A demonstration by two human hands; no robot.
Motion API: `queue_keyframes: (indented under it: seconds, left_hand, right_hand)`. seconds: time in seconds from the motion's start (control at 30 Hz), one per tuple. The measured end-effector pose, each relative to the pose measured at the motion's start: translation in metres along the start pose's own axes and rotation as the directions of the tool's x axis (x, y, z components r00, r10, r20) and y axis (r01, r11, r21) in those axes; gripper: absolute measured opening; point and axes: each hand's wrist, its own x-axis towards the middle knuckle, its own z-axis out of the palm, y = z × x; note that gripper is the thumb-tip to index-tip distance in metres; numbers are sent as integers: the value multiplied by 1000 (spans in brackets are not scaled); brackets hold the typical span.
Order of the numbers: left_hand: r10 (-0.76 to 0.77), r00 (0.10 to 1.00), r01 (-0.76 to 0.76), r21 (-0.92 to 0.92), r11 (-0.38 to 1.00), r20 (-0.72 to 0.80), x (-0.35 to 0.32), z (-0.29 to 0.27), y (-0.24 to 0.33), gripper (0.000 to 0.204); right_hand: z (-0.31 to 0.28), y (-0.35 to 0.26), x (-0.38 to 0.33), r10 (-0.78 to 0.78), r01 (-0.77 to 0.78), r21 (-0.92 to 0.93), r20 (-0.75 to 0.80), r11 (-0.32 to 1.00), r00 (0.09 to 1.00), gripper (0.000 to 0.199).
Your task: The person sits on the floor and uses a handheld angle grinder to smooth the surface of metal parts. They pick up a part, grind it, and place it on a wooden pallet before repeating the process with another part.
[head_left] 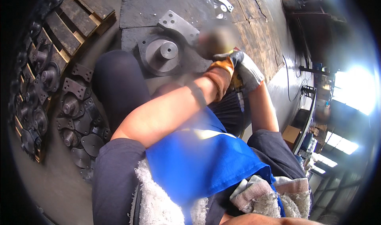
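So we've got both hands together just past the near edge of a dark-topped wooden desk, clamped on a handheld tool with yellow and dark parts. Our left hand, in an orange-brown glove with dark fingertips, overlaps our right hand in its grey-white knit glove, so we can't tell exactly how the fingers sit. Just beyond them is a round tan shape, too blurred to make out.

Left of our hands, by the desk's near edge, sits a dark round metal flange with a thick cylindrical hub standing up. A flat grey steel plate with drilled holes lies right behind it, and a small pale metal bracket is nearer the far edge. Off the desk's left side, we see dark metal parts piled on the floor beside a worn wooden pallet.
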Motion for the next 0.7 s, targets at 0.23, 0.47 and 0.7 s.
queue_keyframes:
  seconds: [0.23,0.47,0.7]
  left_hand:
    - [227,973,-226,33,974,-33,37,41,-48,71]
    - [392,920,-378,-288,880,-11,45,-6,-23,69]
    - [631,769,-613,395,685,100,-33,-64,41,38]
  right_hand:
    - [19,-37,-6,-30,29,77,19,997,999,39]
    - [21,-86,34,-196,439,-604,426,665,883,33]
    - [-18,-52,51,73,0,-366,185,931,980,29]
